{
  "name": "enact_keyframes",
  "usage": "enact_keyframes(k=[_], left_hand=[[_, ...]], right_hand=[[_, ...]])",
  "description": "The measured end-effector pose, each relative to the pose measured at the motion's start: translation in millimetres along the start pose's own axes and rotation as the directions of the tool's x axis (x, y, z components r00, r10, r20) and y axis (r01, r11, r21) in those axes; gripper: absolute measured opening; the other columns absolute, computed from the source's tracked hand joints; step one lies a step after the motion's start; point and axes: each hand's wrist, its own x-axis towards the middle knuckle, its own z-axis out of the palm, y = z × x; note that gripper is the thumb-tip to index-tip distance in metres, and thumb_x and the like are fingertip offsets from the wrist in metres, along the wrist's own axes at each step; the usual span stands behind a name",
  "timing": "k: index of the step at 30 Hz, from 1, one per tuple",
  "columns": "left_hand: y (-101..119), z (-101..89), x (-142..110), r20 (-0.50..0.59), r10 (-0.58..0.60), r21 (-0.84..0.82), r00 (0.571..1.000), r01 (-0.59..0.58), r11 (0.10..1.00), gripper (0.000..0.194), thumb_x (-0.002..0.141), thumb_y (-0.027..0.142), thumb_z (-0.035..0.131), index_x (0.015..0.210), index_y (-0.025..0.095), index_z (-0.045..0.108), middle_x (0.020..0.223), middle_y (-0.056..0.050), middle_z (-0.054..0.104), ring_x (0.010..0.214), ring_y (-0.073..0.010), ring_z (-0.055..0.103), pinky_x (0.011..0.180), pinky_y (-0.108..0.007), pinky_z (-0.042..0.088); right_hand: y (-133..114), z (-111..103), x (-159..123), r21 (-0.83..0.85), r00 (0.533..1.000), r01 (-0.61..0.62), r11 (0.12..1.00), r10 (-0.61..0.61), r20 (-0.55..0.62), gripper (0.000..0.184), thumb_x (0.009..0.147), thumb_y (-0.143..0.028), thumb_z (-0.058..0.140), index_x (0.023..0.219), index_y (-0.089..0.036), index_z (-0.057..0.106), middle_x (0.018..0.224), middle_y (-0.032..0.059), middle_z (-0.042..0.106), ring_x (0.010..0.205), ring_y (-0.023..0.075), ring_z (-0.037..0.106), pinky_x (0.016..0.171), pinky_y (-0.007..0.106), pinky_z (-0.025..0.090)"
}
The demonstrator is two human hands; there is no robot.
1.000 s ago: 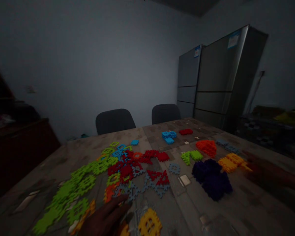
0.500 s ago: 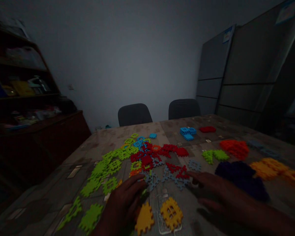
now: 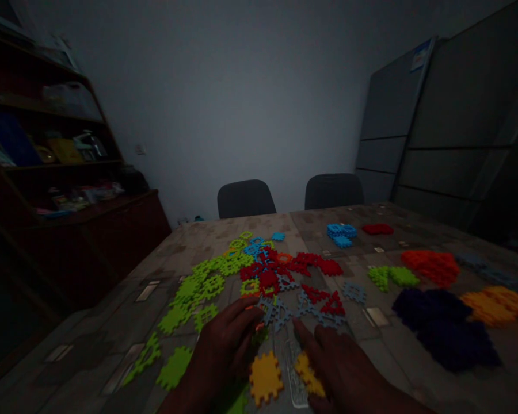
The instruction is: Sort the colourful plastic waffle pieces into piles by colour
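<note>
My left hand has its fingers bent inward, the tips by an orange toothed plastic piece that is mostly covered; what it grips is hidden. Over a yellow building piece, partly covered, reaches my right hand with index finger stretched forward and thumb apart. Between the hands lies a flat yellow toothed square. Just beyond the fingertips are grey triangular frames and red triangles. A green toothed square rests left of my left hand.
A heap of green pieces spreads left, with red pieces and blue ones mid-table. Sorted on the right are dark purple, yellow, orange-red and blue stacks. Two chairs stand behind the table.
My right hand has moved left and nearer, from beside the red triangles to over the yellow piece. The left hand stays near the same spot. The view has shifted slightly right to left.
</note>
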Motion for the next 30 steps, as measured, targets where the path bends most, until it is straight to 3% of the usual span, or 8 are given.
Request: enact_keyframes(k=[7,12,16,20,26,30], left_hand=[[-4,3.9,-1,0.020,0.052,0.006,0.998,-0.052,0.999,0.027,0.108,0.017,0.045,0.120,0.023,0.069,0.121,-0.012,0.077,0.104,-0.0202,0.079,0.083,-0.025,0.065],[-4,7.1,-4,0.016,0.078,0.026,0.997,-0.079,0.997,0.028,0.105,0.015,0.046,0.121,0.023,0.068,0.123,-0.012,0.077,0.104,-0.0209,0.079,0.085,-0.026,0.065],[-5,7.2,-5,0.020,0.075,-0.001,0.997,-0.075,0.997,0.026,0.105,0.017,0.048,0.119,0.023,0.070,0.121,-0.012,0.078,0.104,-0.0203,0.079,0.087,-0.024,0.064],[-7,7.5,-6,0.035,0.087,0.020,0.996,-0.087,0.996,0.027,0.104,0.015,0.048,0.119,0.023,0.070,0.121,-0.012,0.078,0.103,-0.0210,0.080,0.085,-0.026,0.065],[-7,8.9,-7,0.047,0.086,0.043,0.995,-0.088,0.995,0.028,0.104,0.017,0.046,0.117,0.023,0.070,0.121,-0.012,0.078,0.103,-0.0219,0.080,0.083,-0.027,0.066],[-5,7.6,-6,0.046,0.092,0.047,0.995,-0.095,0.994,0.028,0.104,0.016,0.046,0.117,0.023,0.069,0.120,-0.012,0.078,0.102,-0.0220,0.080,0.082,-0.027,0.067]], right_hand=[[14,-6,-7,0.057,0.999,0.014,0.998,-0.012,-0.034,0.116,0.061,-0.018,0.071,0.168,-0.022,0.024,0.141,0.0194,0.064,0.124,0.0409,0.061,0.107,0.053,0.047],[11,-19,-11,0.063,0.999,0.032,0.998,-0.032,-0.005,0.121,0.061,-0.019,0.078,0.168,-0.024,0.024,0.141,0.0197,0.064,0.120,0.0421,0.063,0.101,0.054,0.051],[16,-41,-13,0.140,0.993,0.105,0.985,-0.112,0.045,0.119,0.062,-0.020,0.079,0.168,-0.028,0.026,0.152,0.0170,0.058,0.132,0.0440,0.056,0.107,0.058,0.047],[20,-66,-8,0.207,0.945,0.238,0.949,-0.275,0.177,0.111,0.061,-0.003,0.064,0.166,-0.025,0.032,0.159,0.0143,0.052,0.144,0.0372,0.046,0.117,0.054,0.039],[12,-73,6,0.074,0.863,0.462,0.884,-0.467,0.193,0.095,0.065,-0.002,0.059,0.157,-0.017,0.043,0.131,0.0156,0.069,0.119,0.0311,0.061,0.103,0.044,0.047],[17,-66,13,-0.002,0.848,0.507,0.862,-0.499,0.176,0.084,0.070,-0.014,0.070,0.151,-0.012,0.049,0.117,0.0179,0.071,0.101,0.0315,0.064,0.086,0.042,0.051]])
